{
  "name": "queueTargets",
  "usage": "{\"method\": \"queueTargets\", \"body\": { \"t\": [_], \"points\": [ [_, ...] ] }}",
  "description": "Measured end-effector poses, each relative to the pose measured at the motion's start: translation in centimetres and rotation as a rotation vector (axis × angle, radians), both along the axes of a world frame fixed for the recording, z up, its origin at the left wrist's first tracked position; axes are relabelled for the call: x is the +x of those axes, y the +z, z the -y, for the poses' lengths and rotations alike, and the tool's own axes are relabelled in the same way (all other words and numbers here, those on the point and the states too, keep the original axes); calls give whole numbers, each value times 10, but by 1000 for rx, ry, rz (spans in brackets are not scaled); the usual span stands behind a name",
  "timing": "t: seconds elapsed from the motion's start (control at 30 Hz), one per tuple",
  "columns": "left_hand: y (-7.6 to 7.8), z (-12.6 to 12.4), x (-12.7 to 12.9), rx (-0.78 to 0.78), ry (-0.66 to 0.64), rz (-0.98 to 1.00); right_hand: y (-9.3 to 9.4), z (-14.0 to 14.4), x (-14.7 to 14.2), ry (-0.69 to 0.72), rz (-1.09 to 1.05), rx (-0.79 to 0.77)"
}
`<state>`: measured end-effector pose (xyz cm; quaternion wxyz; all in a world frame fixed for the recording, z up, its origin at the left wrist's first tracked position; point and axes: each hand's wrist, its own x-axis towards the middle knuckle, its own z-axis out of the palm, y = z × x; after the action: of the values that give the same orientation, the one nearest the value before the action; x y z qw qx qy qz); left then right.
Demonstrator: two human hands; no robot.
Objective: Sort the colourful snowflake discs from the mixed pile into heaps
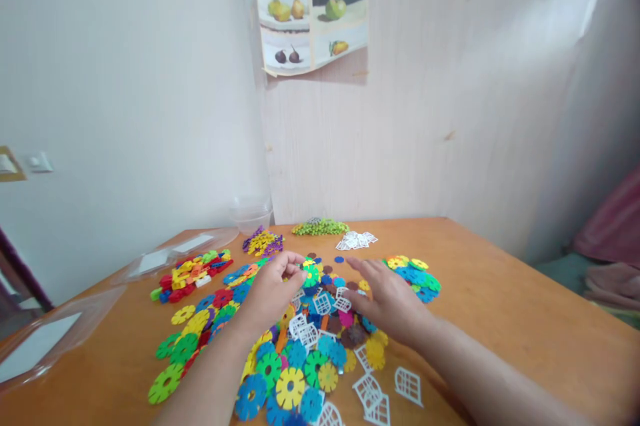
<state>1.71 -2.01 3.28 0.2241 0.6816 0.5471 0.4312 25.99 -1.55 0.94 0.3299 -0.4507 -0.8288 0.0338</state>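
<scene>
My left hand [277,286] is over the left side of a mixed pile, thumb and fingers curled together. At its fingertips shows a green notched disc [311,274], seemingly pinched there. Above the pile's right side hovers my right hand [387,296], fingers apart, nothing visible in them. Below and between the hands lie notched plastic discs such as a yellow disc [290,389] and a blue disc [251,397]. White lattice window pieces [323,304] are scattered among them, with another window piece [409,385] lying by my right forearm.
Sorted heaps ring the pile: red and yellow blocks [187,277], purple and yellow pieces [263,241], light green pieces [323,228], white pieces [356,240] and large discs [415,277]. A clear tub [251,214] and plastic bags [45,346] sit on the wooden table [525,339].
</scene>
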Motion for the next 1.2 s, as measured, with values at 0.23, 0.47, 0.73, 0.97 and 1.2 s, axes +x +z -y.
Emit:
{"method": "queueTargets", "body": {
  "t": [0.23, 0.47, 0.73, 0.97, 1.2],
  "points": [
    [2, 19, 25, -120, -217, 95, -1, 22, -24, 127, 12, -23],
    [-4, 12, 24, -134, -216, 91, 0, 9, -13, 29, 51, 33],
    [-13, -19, -16, 74, 135, -69, 11, -33, 48, -543, 171, -177],
    [-30, -41, -46, 85, 253, -260, 9, -45, 75, -660, 283, -363],
    [-34, -43, -50, 95, 290, -465, 2, -45, 67, -618, 243, -285]
  ]
}}
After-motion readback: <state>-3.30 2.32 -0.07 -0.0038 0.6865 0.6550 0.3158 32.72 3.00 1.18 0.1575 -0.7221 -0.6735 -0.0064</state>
